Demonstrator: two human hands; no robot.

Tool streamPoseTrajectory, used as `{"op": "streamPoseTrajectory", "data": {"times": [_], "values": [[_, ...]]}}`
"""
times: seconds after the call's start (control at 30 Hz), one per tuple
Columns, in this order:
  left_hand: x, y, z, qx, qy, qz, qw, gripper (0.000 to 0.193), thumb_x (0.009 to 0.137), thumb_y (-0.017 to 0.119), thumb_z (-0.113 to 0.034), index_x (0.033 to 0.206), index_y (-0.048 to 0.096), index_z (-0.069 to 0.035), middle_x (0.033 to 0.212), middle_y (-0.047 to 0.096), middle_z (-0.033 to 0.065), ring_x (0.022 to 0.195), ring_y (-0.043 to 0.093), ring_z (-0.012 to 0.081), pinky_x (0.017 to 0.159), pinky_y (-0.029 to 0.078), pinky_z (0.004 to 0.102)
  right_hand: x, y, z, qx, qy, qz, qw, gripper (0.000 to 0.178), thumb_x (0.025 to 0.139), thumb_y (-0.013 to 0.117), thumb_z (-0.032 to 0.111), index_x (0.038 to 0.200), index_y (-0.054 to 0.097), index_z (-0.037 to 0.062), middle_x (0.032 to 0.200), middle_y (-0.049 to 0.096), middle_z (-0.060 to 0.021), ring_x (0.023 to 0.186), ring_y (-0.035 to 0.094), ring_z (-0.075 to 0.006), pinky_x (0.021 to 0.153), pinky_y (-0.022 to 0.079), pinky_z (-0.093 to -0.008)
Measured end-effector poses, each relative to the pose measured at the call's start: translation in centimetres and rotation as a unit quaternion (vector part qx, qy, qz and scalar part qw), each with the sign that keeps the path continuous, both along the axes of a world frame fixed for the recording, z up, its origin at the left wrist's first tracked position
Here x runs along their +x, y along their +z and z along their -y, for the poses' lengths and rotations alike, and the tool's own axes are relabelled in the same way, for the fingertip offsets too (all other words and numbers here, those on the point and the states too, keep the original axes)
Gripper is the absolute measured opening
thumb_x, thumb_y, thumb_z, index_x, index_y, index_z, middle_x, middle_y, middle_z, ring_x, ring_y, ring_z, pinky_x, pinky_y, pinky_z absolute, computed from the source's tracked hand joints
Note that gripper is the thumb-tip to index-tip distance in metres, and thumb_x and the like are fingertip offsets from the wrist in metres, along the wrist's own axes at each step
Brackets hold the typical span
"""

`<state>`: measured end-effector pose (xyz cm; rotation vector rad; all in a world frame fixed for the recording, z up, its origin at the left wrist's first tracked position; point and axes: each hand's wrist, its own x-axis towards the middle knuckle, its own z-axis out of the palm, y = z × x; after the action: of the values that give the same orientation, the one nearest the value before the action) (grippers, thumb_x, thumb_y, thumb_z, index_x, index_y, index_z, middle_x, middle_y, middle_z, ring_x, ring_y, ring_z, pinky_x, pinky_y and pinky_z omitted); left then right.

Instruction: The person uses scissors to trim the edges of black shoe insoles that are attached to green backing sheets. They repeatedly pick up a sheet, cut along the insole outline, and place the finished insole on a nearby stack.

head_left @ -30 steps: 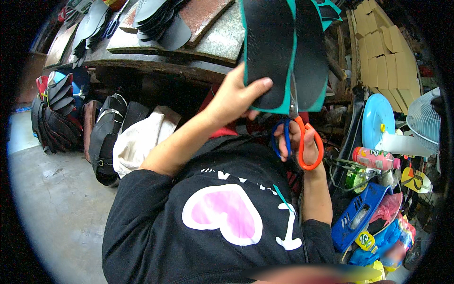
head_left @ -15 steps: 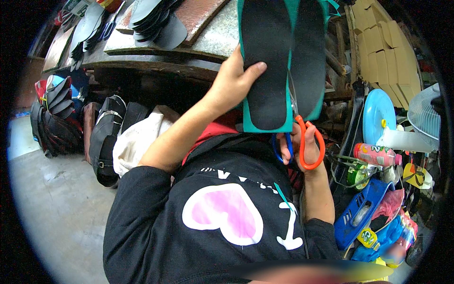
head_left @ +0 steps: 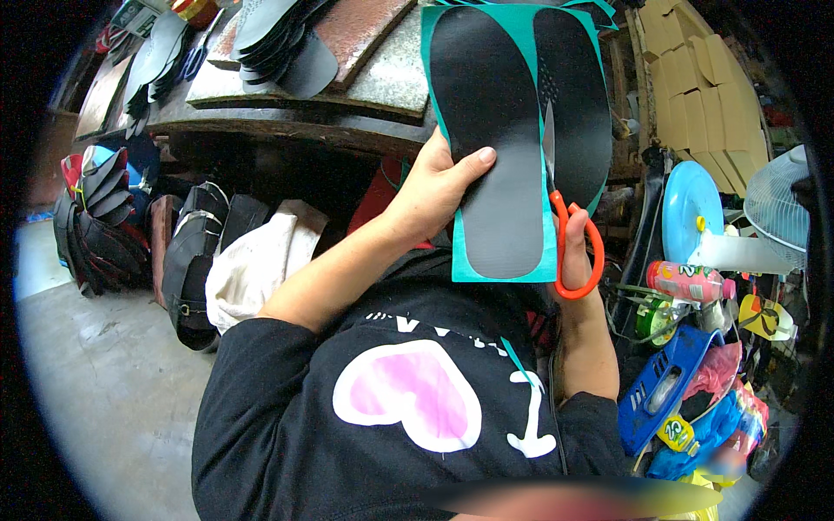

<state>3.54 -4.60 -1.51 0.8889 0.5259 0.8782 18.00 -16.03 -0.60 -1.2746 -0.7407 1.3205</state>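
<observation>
My left hand (head_left: 447,178) grips the left edge of a teal sheet (head_left: 460,273), its thumb lying on top. Two black insole shapes, a left one (head_left: 495,104) and a right one (head_left: 578,113), lie side by side on the sheet. My right hand (head_left: 575,247) is closed on a pair of scissors with an orange handle loop (head_left: 598,252). One scissor blade (head_left: 549,143) shows in the gap between the two insoles, pointing away from me. The other handle loop and most of my right fingers are hidden behind the sheet. A thin teal strip (head_left: 514,356) rests on my black shirt.
Stacks of grey insoles (head_left: 282,48) lie on a workbench (head_left: 382,122) at the far left. Bundled black straps (head_left: 104,208) and a white cloth (head_left: 261,269) are below. To the right are a fan (head_left: 777,208), a pink bottle (head_left: 691,282) and a blue plastic piece (head_left: 660,382).
The sheet has swung its lower edge down toward me and shows more of its face. The scissors have shifted slightly right, with more blade visible. Their blue loop is now hidden.
</observation>
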Motion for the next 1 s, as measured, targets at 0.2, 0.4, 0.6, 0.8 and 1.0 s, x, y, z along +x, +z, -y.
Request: {"op": "streamPoseTrajectory", "data": {"times": [0.2, 0.4, 0.6, 0.8, 1.0], "values": [[-0.7, 0.4, -0.6, -0.058, -0.020, 0.021, 0.998, 0.046, 0.089, 0.059, -0.008, 0.131, 0.039, -0.004, 0.119, 0.054, 0.0083, 0.105, 0.054, 0.0145, 0.092, 0.045, 0.0316, 1.0, 0.7, -0.3, -0.043, 0.096, 0.024, 0.994, 0.099, 0.074, 0.031, 0.084, 0.114, 0.051, -0.0047, 0.050, 0.047, -0.0017, 0.037, 0.043, -0.0106, 0.036, 0.038, -0.0202], [0.1, 0.7, -0.3, -0.074, -0.045, 0.024, 0.996, 0.046, 0.088, 0.060, -0.009, 0.130, 0.040, -0.005, 0.115, 0.056, 0.0083, 0.102, 0.056, 0.0155, 0.089, 0.047, 0.0322, 0.4, 0.6, -3.1, 0.019, -0.037, 0.057, 0.997, 0.092, 0.074, 0.031, 0.084, 0.102, 0.053, -0.0004, 0.044, 0.041, 0.0000, 0.031, 0.036, -0.0096, 0.031, 0.033, -0.0201], [-0.1, 1.3, -2.1, -0.072, -0.039, 0.075, 0.994, 0.043, 0.088, 0.062, -0.011, 0.126, 0.043, -0.006, 0.112, 0.059, 0.0090, 0.095, 0.060, 0.0171, 0.083, 0.050, 0.0335, 2.6, 2.5, -5.8, -0.003, 0.116, 0.046, 0.992, 0.090, 0.079, 0.028, 0.081, 0.105, 0.055, -0.0004, 0.049, 0.045, -0.0016, 0.037, 0.042, -0.0097, 0.037, 0.035, -0.0213], [0.7, 2.2, -3.5, -0.061, -0.043, 0.095, 0.993, 0.038, 0.089, 0.059, -0.009, 0.123, 0.045, -0.005, 0.110, 0.059, 0.0073, 0.096, 0.060, 0.0146, 0.085, 0.051, 0.0314, 4.1, 2.5, -11.0, 0.098, 0.106, 0.039, 0.989, 0.083, 0.089, 0.027, 0.069, 0.121, 0.052, -0.0036, 0.105, 0.063, -0.0091, 0.093, 0.060, -0.0160, 0.083, 0.047, -0.0303], [0.3, 2.3, -6.9, -0.039, -0.038, 0.076, 0.996, 0.036, 0.089, 0.057, -0.007, 0.122, 0.044, -0.003, 0.108, 0.059, 0.0080, 0.093, 0.061, 0.0164, 0.083, 0.052, 0.0330, 3.7, 3.6, -17.0, 0.066, 0.112, 0.060, 0.990, 0.086, 0.087, 0.029, 0.072, 0.122, 0.052, -0.0034, 0.106, 0.062, -0.0115, 0.093, 0.061, -0.0170, 0.082, 0.048, -0.0299]]}}
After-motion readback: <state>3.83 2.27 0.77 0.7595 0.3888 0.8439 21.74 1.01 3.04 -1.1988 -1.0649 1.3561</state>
